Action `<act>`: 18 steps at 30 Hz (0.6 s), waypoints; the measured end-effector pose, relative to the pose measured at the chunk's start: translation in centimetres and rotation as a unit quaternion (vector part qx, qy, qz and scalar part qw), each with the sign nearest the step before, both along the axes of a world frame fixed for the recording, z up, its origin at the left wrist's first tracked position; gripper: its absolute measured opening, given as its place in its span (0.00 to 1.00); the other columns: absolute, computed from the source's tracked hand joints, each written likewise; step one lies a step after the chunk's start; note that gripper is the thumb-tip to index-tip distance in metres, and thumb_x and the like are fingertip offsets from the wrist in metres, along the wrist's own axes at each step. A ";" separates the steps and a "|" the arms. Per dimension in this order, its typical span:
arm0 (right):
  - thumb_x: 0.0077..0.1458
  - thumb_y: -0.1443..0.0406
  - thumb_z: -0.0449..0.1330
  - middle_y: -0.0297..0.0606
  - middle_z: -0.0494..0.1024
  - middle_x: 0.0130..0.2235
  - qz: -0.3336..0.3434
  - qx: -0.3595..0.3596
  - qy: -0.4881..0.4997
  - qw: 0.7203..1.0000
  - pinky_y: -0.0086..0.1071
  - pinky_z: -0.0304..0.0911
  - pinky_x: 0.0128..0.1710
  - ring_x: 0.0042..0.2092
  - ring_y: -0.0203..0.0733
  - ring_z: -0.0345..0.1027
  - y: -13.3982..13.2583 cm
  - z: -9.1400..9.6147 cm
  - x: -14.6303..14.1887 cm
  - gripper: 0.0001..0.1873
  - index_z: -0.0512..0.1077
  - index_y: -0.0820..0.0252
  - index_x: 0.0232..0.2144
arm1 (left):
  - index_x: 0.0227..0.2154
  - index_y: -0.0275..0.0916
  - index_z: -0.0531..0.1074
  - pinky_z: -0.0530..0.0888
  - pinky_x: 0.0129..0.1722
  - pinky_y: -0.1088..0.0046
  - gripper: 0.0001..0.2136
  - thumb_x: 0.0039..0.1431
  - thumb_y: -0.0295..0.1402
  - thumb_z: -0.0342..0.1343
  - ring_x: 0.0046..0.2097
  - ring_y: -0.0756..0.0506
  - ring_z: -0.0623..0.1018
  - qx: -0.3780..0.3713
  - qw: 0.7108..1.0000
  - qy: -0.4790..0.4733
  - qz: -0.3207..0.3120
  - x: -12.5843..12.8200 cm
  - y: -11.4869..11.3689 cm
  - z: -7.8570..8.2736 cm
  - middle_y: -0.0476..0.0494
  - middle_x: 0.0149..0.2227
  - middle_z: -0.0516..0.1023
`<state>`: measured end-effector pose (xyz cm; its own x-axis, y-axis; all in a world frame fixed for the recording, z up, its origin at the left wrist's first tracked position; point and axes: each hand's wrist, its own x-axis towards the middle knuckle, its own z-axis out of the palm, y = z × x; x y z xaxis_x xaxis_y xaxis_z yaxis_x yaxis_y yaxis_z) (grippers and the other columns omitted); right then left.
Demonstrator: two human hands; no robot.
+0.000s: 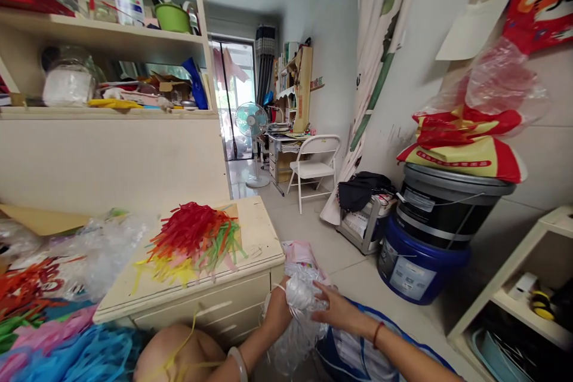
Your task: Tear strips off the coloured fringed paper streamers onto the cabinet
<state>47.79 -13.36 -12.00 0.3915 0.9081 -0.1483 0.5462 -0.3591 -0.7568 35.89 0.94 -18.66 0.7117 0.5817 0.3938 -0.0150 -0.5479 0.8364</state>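
At six o'clock, both our left hand [278,310] and right hand [336,310] are closed around the crinkled clear plastic bundle [301,293], just beside the cream wooden cabinet [253,233]; we judge such slippery film needs a steady pinch.

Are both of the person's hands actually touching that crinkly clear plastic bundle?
Touching. The head view shows the left hand and right hand pressed against opposite sides of the clear plastic bundle, no gap visible.

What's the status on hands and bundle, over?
Left hand and right hand both closed on the clear plastic bundle, beside the drawer unit. Yellow strip draped over the knee. Nothing blocking.
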 end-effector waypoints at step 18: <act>0.48 0.33 0.37 0.33 0.59 0.19 -0.002 0.102 0.021 0.995 0.34 0.53 0.29 0.25 0.38 0.53 -2.2 0.6 -3.7 0.37 0.59 0.57 0.15 | 0.43 0.36 0.71 0.75 0.39 0.64 0.10 0.63 0.36 0.53 0.38 0.46 0.77 -0.050 0.998 -0.035 -0.005 -0.1 -1.2 1.3 0.43 0.42 0.75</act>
